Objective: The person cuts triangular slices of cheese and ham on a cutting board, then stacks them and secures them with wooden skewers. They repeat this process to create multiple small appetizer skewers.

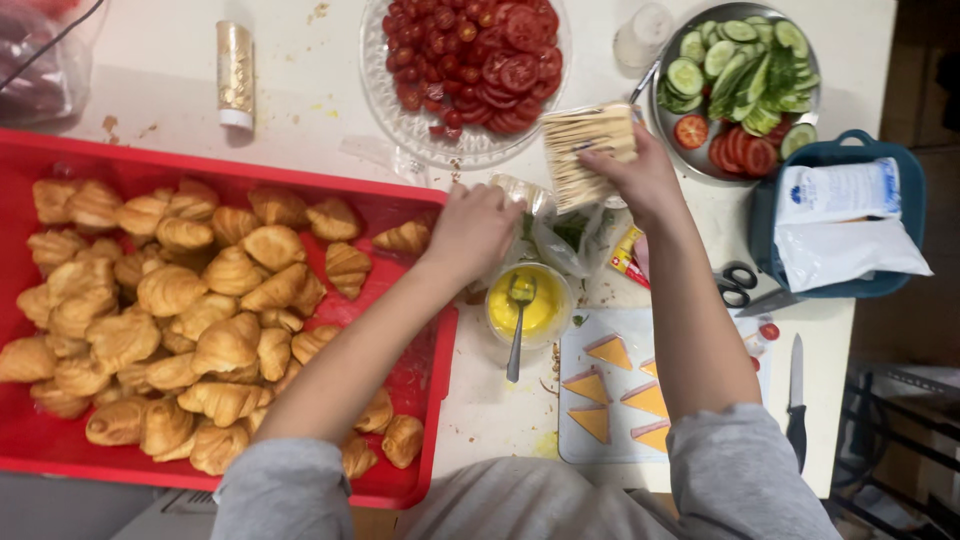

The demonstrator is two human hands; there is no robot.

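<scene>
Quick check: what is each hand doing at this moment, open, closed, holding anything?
Left hand: closed around a clear plastic wrapper.
Right hand: closed on a bundle of toothpicks.

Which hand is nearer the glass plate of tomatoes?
Right. The right hand, holding a toothpick bundle, sits at the glass plate of tomatoes' lower right rim; the left hand is below it, farther off.

Kitchen: red tray [60, 160] of croissants [170, 290], sliced tomatoes [480, 55], cucumber [745, 60], knife [796, 400]
</scene>
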